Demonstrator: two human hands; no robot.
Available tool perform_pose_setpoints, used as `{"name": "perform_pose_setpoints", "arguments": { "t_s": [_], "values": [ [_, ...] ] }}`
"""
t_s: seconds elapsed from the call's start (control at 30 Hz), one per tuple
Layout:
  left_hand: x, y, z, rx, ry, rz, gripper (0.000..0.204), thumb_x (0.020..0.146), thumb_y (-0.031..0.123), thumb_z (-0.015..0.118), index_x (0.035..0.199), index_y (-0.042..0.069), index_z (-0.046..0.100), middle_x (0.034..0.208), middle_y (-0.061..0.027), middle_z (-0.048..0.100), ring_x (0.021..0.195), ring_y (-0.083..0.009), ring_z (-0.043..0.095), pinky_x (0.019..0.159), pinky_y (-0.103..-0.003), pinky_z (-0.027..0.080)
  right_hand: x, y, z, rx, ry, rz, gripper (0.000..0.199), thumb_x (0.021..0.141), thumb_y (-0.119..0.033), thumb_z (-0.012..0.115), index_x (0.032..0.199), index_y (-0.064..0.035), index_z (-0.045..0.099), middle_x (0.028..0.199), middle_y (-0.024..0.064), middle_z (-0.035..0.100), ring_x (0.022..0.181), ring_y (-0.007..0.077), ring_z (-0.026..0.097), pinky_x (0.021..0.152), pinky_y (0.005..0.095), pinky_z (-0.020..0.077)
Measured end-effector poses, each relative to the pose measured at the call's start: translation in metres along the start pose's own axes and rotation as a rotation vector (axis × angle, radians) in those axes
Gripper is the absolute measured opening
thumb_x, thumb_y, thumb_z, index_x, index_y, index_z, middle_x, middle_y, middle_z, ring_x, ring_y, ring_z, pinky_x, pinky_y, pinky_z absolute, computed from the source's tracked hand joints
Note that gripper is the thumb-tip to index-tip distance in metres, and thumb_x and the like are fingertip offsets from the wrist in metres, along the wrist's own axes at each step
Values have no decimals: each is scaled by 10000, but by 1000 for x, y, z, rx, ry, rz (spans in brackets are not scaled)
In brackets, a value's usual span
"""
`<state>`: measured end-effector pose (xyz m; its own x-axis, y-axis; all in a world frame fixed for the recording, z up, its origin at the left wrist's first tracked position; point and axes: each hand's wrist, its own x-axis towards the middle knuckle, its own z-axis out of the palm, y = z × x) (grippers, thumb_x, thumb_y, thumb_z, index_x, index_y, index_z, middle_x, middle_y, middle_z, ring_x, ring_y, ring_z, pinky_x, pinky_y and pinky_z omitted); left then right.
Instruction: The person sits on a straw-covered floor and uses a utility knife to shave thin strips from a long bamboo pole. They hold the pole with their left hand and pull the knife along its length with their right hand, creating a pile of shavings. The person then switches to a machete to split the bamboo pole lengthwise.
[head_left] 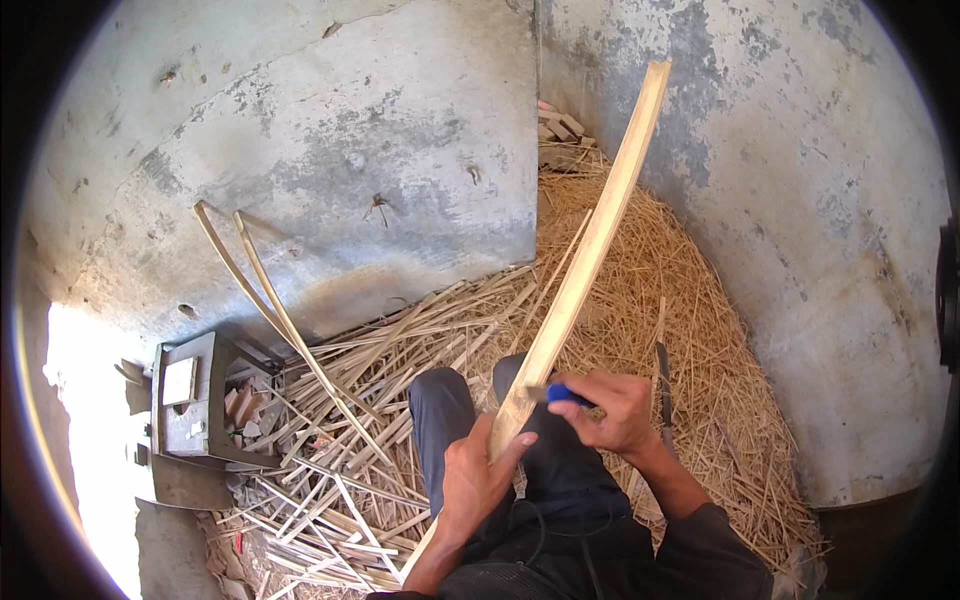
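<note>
A long, pale split-bamboo piece (585, 265) runs slantwise from my lap up toward the far corner, its channelled face turned up. My left hand (477, 475) is wrapped round its lower part, with the thumb lying over the top edge. In my right hand (612, 412) is a small blue-handled tool (565, 394), gripped by the handle. Its short blade-like end meets the bamboo just above my left hand; its exact shape is too small to tell. The bamboo's lower end passes by my left forearm.
A heap of shavings (690, 290) and many loose strips (400, 340) cover the floor around my legs. Two long strips (265, 290) lean on the left wall. A wooden box (190, 435) stands at left. A dark, long blade (665, 385) lies right of my knee.
</note>
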<state>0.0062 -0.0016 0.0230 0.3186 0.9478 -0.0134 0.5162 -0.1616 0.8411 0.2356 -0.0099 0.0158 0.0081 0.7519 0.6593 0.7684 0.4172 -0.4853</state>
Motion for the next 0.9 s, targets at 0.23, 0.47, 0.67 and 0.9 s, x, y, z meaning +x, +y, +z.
{"name": "perform_pose_setpoints", "arguments": {
  "t_s": [0.23,0.47,0.67,0.9],
  "values": [
    [-8,-11,3,-4,-50,-39,419,960,373,786,970,-11,618,716,-247,666,701,-471,683,595,-476,506,13,25,-15,-63,62,87,303,907,-337,827,1027,-59,808,821,92,762,636,239,723,558,324,540],
    [-22,-23,-4,15,-81,-73,431,956,372,791,925,-14,602,696,-249,650,678,-474,670,583,-483,493,31,64,-22,-83,185,65,383,963,-411,768,1054,-41,809,791,102,753,637,225,709,551,334,524],
    [-52,-42,-9,63,-144,-132,459,953,385,789,873,-15,579,629,-232,561,579,-446,548,566,-477,437,52,152,-51,-171,267,319,459,1004,-481,713,1120,-50,821,678,21,708,552,125,584,493,284,401],
    [-82,-83,-20,59,-265,-157,474,981,444,754,905,-1,609,623,-195,568,554,-378,565,564,-446,447,60,261,-96,-340,455,584,552,993,-546,691,1145,-28,805,831,122,748,745,216,681,684,370,517]
  ]
}}
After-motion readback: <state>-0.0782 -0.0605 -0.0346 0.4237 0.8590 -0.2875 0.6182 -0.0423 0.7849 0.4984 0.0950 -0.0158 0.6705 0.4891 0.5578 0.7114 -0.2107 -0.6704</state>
